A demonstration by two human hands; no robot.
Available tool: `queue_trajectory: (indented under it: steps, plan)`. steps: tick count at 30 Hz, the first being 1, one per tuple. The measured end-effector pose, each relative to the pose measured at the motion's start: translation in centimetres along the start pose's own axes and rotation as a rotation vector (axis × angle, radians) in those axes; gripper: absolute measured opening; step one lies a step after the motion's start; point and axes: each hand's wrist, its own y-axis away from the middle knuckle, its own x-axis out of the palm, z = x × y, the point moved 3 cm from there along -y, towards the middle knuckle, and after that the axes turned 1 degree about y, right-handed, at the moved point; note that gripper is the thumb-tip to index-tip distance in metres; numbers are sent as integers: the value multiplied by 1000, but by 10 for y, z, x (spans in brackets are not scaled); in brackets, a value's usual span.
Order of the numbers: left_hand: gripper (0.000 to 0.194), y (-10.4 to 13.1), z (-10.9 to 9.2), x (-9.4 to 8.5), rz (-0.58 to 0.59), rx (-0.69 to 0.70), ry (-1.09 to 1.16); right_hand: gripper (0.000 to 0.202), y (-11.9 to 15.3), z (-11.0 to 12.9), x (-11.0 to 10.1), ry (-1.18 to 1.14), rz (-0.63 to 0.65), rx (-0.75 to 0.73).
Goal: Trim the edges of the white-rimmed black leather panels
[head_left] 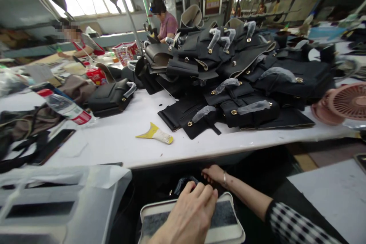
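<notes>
The left hand (190, 213) lies fingers loosely curled on a grey pad (223, 213), whose long axis runs left to right below the surface (114, 141). The right hand (213, 174) reaches under the edge, its grip hidden. Black bags (237, 80) pile up in a workshop.

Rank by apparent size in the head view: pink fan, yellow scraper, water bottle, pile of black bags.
1. pile of black bags
2. water bottle and pink fan: look alike, and the fan is cut off at the frame edge, so unranked
3. yellow scraper
</notes>
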Motion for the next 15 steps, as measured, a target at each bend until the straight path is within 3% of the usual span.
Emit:
queue_trajectory:
  steps: [3,7,15]
  plan:
    - [21,3,-5,-8,2,-24,2,32,33,15,-23,36,122,-71]
    - [21,8,-11,-8,-22,-48,-31,29,79,38,-42,113,227,-228]
    - [20,19,-14,-3,-48,-90,86,26,108,54,-34,309,301,-368]
